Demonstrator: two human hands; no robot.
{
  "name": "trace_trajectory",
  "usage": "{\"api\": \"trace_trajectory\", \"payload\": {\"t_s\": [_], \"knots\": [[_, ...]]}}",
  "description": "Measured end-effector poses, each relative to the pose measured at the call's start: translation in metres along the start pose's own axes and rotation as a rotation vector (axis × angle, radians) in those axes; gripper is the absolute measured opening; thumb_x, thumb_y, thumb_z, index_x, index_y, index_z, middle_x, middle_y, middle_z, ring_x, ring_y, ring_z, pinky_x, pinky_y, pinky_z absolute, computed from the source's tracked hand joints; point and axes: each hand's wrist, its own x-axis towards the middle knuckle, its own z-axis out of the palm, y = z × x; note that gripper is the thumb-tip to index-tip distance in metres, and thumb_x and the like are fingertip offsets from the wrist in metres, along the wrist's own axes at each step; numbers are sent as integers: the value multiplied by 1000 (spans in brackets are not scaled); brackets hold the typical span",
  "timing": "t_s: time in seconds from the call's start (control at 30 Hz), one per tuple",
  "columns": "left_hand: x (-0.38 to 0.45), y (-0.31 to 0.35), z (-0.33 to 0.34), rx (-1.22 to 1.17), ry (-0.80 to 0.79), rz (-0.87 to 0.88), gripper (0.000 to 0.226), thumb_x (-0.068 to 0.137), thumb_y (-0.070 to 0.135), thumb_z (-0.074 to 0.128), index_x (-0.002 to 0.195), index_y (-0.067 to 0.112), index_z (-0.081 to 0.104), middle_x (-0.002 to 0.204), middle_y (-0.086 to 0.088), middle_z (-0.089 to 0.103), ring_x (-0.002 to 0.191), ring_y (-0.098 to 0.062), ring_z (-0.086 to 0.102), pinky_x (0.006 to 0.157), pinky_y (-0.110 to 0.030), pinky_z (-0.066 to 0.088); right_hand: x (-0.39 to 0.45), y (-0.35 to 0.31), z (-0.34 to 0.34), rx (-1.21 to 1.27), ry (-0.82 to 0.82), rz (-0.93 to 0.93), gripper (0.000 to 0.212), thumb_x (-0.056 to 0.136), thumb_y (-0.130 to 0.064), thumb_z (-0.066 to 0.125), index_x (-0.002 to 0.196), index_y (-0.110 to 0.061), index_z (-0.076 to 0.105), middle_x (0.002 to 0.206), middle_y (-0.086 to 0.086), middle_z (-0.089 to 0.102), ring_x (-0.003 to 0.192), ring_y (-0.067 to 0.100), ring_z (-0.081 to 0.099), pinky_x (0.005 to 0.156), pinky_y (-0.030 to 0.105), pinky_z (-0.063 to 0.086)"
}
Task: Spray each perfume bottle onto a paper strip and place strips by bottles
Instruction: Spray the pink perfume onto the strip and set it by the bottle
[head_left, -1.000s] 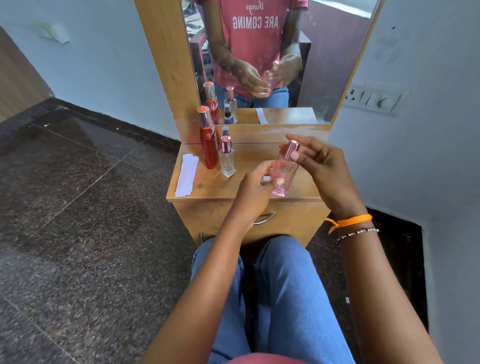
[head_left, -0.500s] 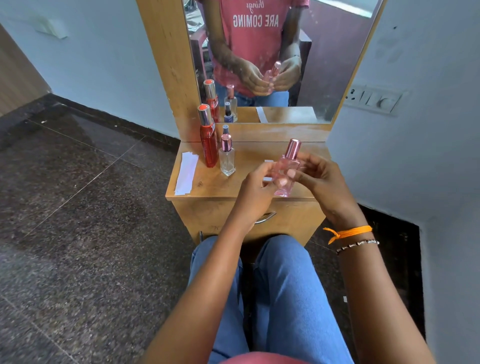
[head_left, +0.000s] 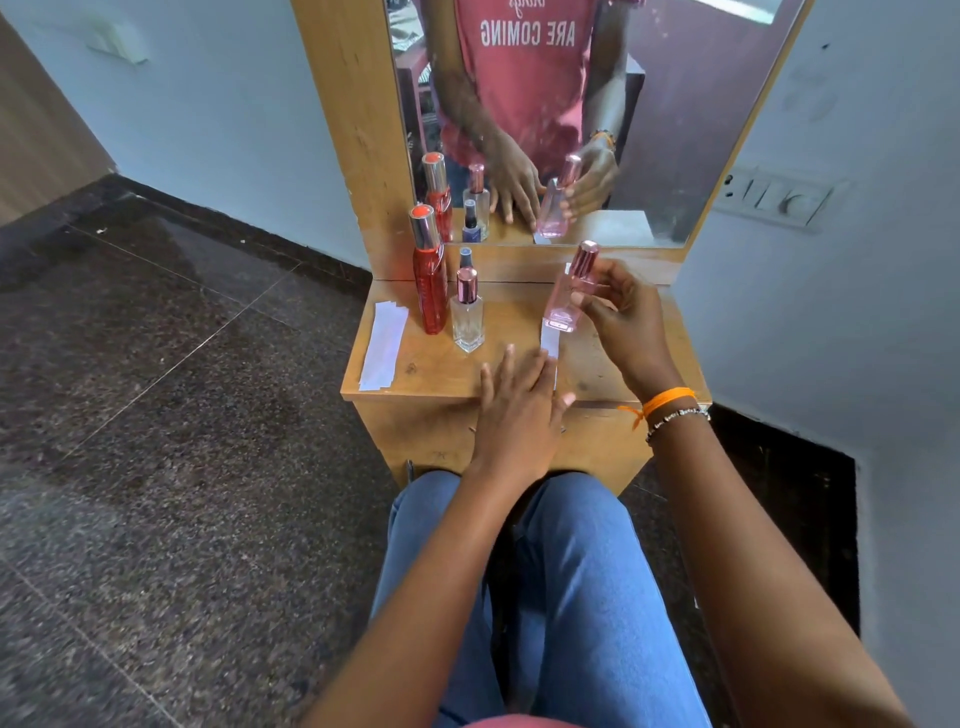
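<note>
- My right hand (head_left: 621, 317) closes around the pink perfume bottle (head_left: 570, 293); I keep it upright, its base at the far end of a paper strip (head_left: 549, 343) on the wooden dresser top (head_left: 431, 366).
- My left hand (head_left: 514, 410) lies flat and open, fingers spread, pressing the near part of that strip and gripping nothing.
- Left of the pink bottle stands a clear bottle (head_left: 467, 319), then a tall red bottle (head_left: 430, 270), with a small dark-blue bottle (head_left: 465, 257) behind them.
- Further left of the red bottle, spare paper strips (head_left: 383, 345) rest along the dresser edge.
</note>
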Motion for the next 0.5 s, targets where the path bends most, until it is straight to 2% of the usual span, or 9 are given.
{"api": "trace_trajectory", "payload": {"t_s": [0.07, 0.17, 0.33, 0.43, 0.5], "knots": [[2, -1, 1, 25, 12, -16, 53, 100, 38, 23, 148, 15, 16, 159, 3, 11, 146, -28, -10, 115, -49, -10, 3, 1, 3, -1, 2, -13, 31, 83, 10, 57, 111, -2, 60, 98, 5, 65, 83, 6, 60, 79, 12, 47], [4, -2, 0, 24, 19, -31, 53, 101, 37, 23, 148, 15, 16, 159, 3, 12, 146, -28, -10, 115, -49, -10, 9, 3, 8, -37, -15, -31, 31, 82, 11, 56, 111, 0, 61, 99, 5, 65, 82, 2, 60, 80, 14, 47], [5, -1, 0, -34, 29, -48, 52, 101, 36, 24, 148, 15, 17, 159, 2, 12, 146, -28, -9, 114, -47, -11, 15, 6, 15, -90, -66, -20, 32, 82, 11, 55, 111, 0, 61, 99, 5, 65, 86, 12, 60, 81, 17, 47], [5, 2, 3, -70, 49, -54, 52, 100, 34, 27, 147, 13, 20, 158, 0, 15, 146, -29, -7, 115, -48, -8, 16, 10, 18, -117, -92, -1, 32, 82, 10, 56, 112, -2, 62, 100, 5, 66, 87, 13, 59, 83, 19, 47], [6, 2, 4, -79, 66, -56, 51, 100, 33, 28, 146, 12, 22, 158, -1, 17, 146, -30, -5, 116, -48, -6, 16, 12, 18, -119, -98, 6, 34, 82, 11, 55, 113, -2, 61, 100, 4, 66, 86, 10, 58, 81, 16, 47]]}}
